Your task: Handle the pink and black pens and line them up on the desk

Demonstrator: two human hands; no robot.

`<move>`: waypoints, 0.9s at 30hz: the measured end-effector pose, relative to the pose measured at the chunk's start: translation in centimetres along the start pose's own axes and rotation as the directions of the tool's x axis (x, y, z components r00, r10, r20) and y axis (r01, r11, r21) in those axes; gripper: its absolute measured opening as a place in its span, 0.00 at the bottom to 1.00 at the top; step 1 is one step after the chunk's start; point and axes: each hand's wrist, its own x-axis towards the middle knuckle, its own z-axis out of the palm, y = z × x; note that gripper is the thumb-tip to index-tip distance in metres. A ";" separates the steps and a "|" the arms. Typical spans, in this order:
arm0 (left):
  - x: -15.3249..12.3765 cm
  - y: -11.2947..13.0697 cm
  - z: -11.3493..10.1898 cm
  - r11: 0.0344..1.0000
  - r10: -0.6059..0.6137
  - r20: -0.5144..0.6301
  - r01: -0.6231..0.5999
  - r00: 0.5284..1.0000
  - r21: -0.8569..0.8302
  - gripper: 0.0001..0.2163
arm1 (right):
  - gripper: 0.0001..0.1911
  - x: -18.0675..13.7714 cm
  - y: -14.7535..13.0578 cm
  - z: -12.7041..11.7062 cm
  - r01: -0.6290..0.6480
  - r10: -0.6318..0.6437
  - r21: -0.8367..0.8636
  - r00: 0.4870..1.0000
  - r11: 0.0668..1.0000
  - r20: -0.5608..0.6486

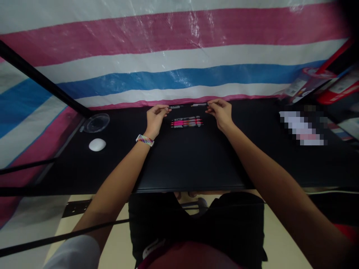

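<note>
My left hand (157, 118) pinches a dark grey pen part (175, 107) between thumb and fingertips, its free end pointing right. Opposite it, my right hand (221, 112) is closed on a slim pen part (199, 105), pale along its length, with its thin end pointing left. A gap separates the two parts, both held near the back edge of the table. Just in front of them lies a neat row of several pens (186, 122), pink and black, side by side. Exact details of the held parts are too small to make out.
On the black table (190, 164), a white rounded object (97, 144) and a clear round lid (97, 123) lie at left. A clear tub (304, 84) stands at back right, near a blurred-out patch (301, 127). Striped sheeting (179, 58) hangs behind; a dark frame bar (45, 78) slants at left.
</note>
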 end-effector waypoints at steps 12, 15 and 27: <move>0.0 0.1 0.1 0.997 0.031 0.011 -0.032 0.999 0.066 0.03 | 0.14 0.0 -0.2 -0.2 -0.002 0.004 -0.066 1.000 0.998 0.027; -0.2 0.2 0.3 0.995 0.054 0.022 -0.056 0.998 0.084 0.03 | 0.14 -0.4 -0.4 0.1 -0.007 0.011 -0.064 0.998 0.998 0.055; -0.3 0.0 1.0 0.987 0.103 0.136 -0.118 0.985 0.113 0.04 | 0.11 -1.7 -1.0 1.1 -0.028 0.028 -0.002 0.978 1.000 0.206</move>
